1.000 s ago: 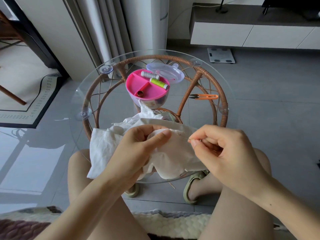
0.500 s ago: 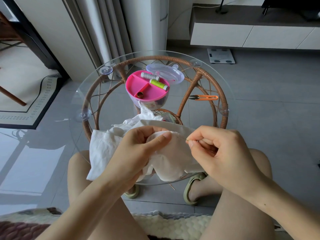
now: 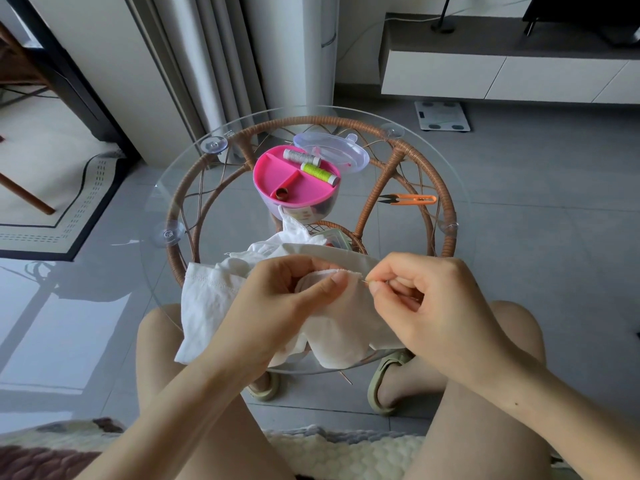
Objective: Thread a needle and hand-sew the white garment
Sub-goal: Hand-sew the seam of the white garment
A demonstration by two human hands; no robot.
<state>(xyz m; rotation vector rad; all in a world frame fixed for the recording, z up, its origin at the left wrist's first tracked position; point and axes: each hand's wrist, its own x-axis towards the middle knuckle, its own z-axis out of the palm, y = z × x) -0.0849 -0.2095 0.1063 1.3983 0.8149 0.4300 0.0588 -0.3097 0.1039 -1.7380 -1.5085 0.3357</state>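
Nearest us, a chunky cream knit throw (image 3: pixel 329 448) lies along the bottom edge, with our bare knees rising on either side. Just beyond, both hands meet over the near rim of the round glass tabletop (image 3: pixel 162 202). Our left hand (image 3: pixel 284 306) has its grip closed round a bunched fold of the white garment (image 3: pixel 207 299), thumb laid on top and fingers curled beneath. Our right hand (image 3: pixel 426 306) sits just beside it, with thumb and forefinger in a narrow pinching grip on the needle (image 3: pixel 366 280), whose tip meets the cloth's folded edge. The thread is too fine for us to make out, and the needle may already be partly through the fabric.

The rest of the garment lies crumpled on the tabletop, one hemmed corner hanging over the near rim towards our left knee. Below the tabletop we see green sandals (image 3: pixel 382 375) on the grey floor and the rattan frame (image 3: pixel 446 216) under the glass.

Further in, near the middle, stands a round sewing box with a pink tray (image 3: pixel 304 192). A grey spool (image 3: pixel 299 155) and a lime-green spool (image 3: pixel 320 172) lie in the tray's far compartment. The clear lid (image 3: pixel 339 150) touches the box on its far right. Orange thread snips (image 3: pixel 412 199) lie well apart to the right. On the floor beyond, a white bathroom scale (image 3: pixel 443 116) sits before a low white cabinet (image 3: pixel 485 74).
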